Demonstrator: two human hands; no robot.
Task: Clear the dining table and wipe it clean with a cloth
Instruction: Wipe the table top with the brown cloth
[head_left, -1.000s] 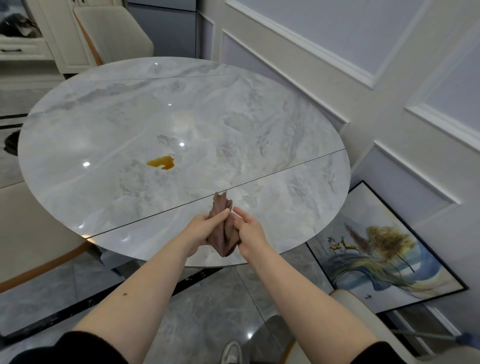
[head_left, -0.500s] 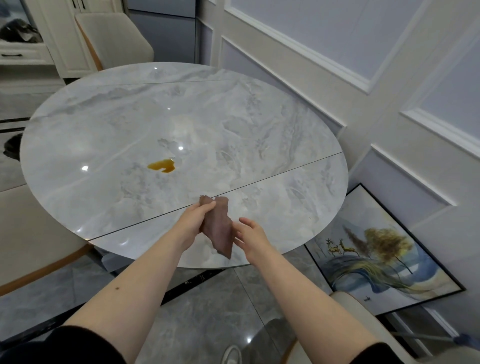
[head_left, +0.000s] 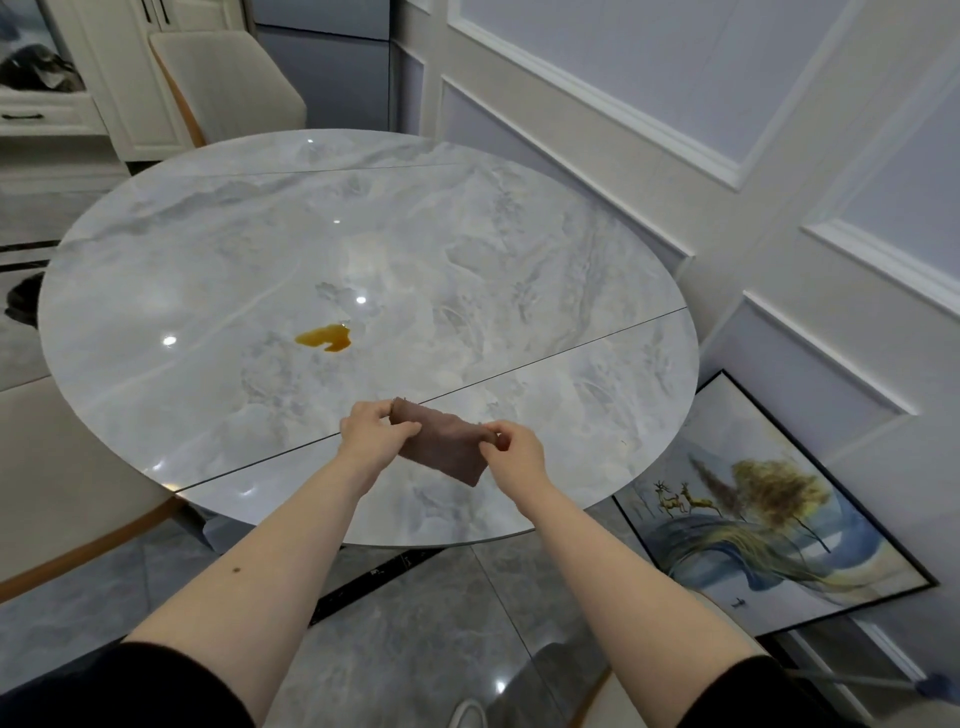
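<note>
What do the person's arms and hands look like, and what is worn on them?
Both forearms are bare, with black sleeves ending near the elbows. The left hand and right hand wear no gloves, and no rings or watch are visible. A small dark mark sits on the left forearm.

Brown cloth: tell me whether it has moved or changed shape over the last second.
Yes. The brown cloth, bunched upright a second ago, is now stretched sideways between the left hand and right hand, still near the table's seam.

A dark object (head_left: 23, 301) at the table's left is partly hidden.
</note>
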